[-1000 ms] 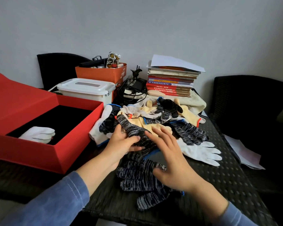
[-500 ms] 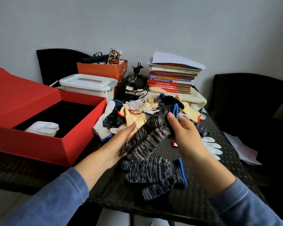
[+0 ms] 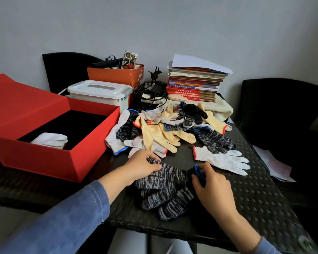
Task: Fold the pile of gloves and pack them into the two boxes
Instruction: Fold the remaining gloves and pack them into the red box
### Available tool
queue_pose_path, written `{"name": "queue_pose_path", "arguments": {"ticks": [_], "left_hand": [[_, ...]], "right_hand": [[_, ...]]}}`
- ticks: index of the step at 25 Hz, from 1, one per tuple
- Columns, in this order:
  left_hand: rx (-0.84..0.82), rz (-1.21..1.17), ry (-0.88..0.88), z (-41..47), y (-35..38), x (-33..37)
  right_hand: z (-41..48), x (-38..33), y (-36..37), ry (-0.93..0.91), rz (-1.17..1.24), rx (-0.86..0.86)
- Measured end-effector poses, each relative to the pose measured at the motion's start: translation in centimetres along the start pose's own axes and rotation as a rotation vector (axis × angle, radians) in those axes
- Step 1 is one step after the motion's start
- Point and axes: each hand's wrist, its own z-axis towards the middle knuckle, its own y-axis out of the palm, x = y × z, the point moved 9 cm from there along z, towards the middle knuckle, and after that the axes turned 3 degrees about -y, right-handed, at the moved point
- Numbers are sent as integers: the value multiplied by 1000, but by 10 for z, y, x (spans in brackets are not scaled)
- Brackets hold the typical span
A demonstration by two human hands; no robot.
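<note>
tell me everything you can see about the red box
The red box sits at the left of the dark woven table, lid open and leaning back. It looks like stiff matte cardboard, red outside, black-lined inside. One folded white glove lies in its near left part. A white lidded tub stands behind its far corner; the glove pile lies beside its right wall. The left hand and right hand hold dark speckled gloves nearby, not touching it.

Knitted cloth gloves (image 3: 165, 189) lie on a matt woven table (image 3: 255, 195).
</note>
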Motion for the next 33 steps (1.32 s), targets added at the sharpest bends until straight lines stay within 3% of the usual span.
{"name": "queue_pose_path", "arguments": {"ticks": [7, 11, 15, 18, 20, 22, 24, 27, 30, 33], "left_hand": [[96, 488, 322, 5, 15, 38], [379, 638, 569, -22, 7, 58], [121, 624, 802, -56, 46, 71], [-53, 670, 652, -51, 68, 42], [-62, 619, 631, -49, 65, 34], [20, 547, 733, -58, 53, 42], [86, 517, 880, -76, 45, 56], [30, 555, 1066, -98, 48, 61], [-112, 664, 1029, -96, 51, 57], [-140, 786, 1018, -93, 56, 61]], "right_hand": [[2, 12, 1, 1, 68, 5], [2, 16, 3, 32, 80, -7], [4, 14, 7, 68, -60, -44], [9, 5, -1, -24, -229, 18], [7, -6, -11, -189, -263, 129], [-1, -22, -20, -372, -236, 226], [-9, -34, -17, -502, -156, 162], [-12, -30, 7, -511, -63, -57], [-11, -23, 18, -476, -26, -100], [-9, -18, 18, -429, 48, -104]]}}
